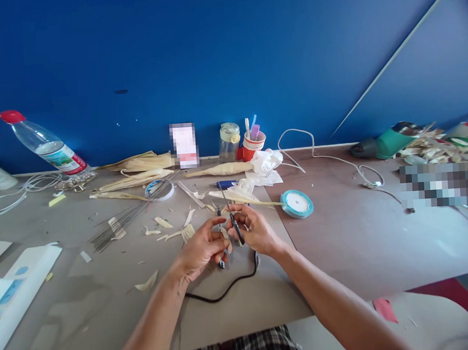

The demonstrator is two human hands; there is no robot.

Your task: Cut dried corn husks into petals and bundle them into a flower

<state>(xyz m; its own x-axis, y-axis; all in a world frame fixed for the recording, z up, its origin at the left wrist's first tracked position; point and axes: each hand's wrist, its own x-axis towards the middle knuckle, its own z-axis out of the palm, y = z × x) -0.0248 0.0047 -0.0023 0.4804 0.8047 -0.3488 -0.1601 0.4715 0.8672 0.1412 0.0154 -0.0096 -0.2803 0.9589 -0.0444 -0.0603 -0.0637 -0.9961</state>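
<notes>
My left hand (204, 244) pinches a small strip of dried corn husk (228, 244) between thumb and fingers. My right hand (255, 229), just beside it, is closed on a slim black-handled tool (236, 228) with a thin metal tip pointing up and away; its exact kind is not clear. Behind the left fingers, a dark pen-like rod (219, 212) lies on the table, partly hidden. A black cord (216, 300) curves across the table below both hands. Cut scraps of husk (163, 222) are scattered to the left of the hands.
Thin wires (120, 224) lie at left, by a white ribbon spool (159, 190). A blue ribbon roll (296, 204) sits right. Behind are corn husks (146, 161), a jar (229, 142) and a red cup (253, 145). An upturned bottle (54, 149) leans toward the blue wall.
</notes>
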